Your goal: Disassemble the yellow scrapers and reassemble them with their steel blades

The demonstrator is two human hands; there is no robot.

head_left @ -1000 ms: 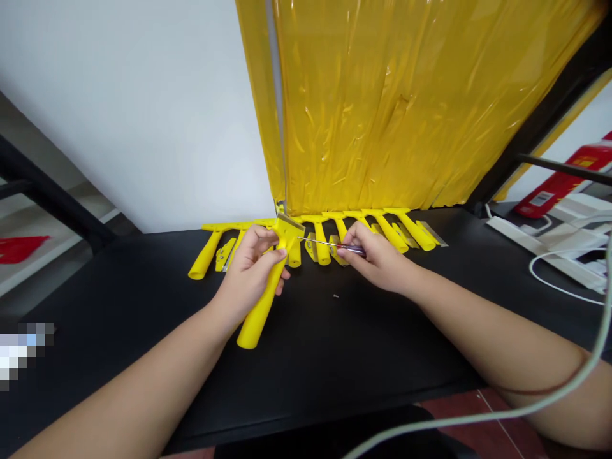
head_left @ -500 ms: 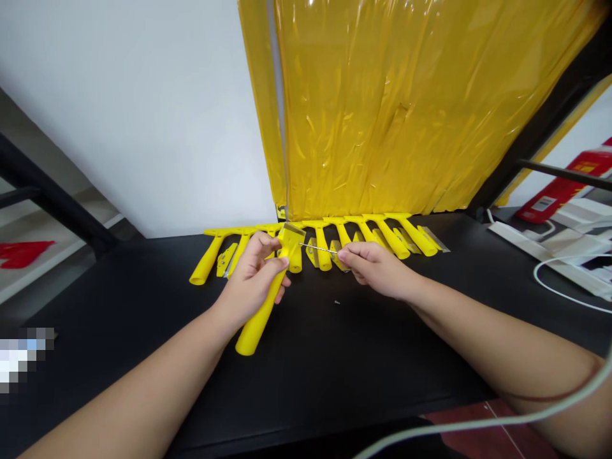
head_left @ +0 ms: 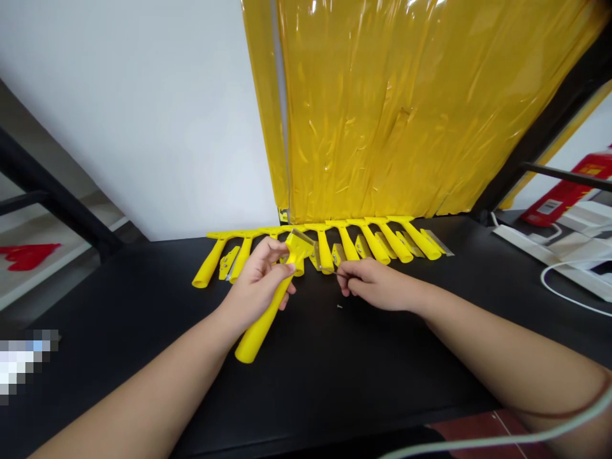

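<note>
My left hand [head_left: 258, 287] grips a yellow-handled scraper [head_left: 265, 322] by its neck, with the metal-edged head [head_left: 300, 245] pointing away from me. My right hand [head_left: 375, 287] pinches a thin screwdriver, its steel shaft [head_left: 329, 270] reaching left towards the scraper head. The fingers hide the screwdriver's handle. I cannot tell whether the tip touches the head. A tiny screw [head_left: 339, 306] lies on the black tabletop [head_left: 363, 382] below my right hand. Behind both hands runs a row of yellow scrapers [head_left: 394, 241] with loose yellow blade holders [head_left: 228, 262] among them.
Shiny yellow plastic sheeting [head_left: 396, 108] hangs against the white wall [head_left: 134, 115] behind the table. At the right stand a white power strip [head_left: 549, 245], a white cable and a red box [head_left: 568, 194]. A red object [head_left: 29, 256] lies beyond the left edge.
My right hand has dropped lower and turned, now hiding the screwdriver's handle. The scraper has tilted slightly in my left hand. The whole scene sits lower in the view.
</note>
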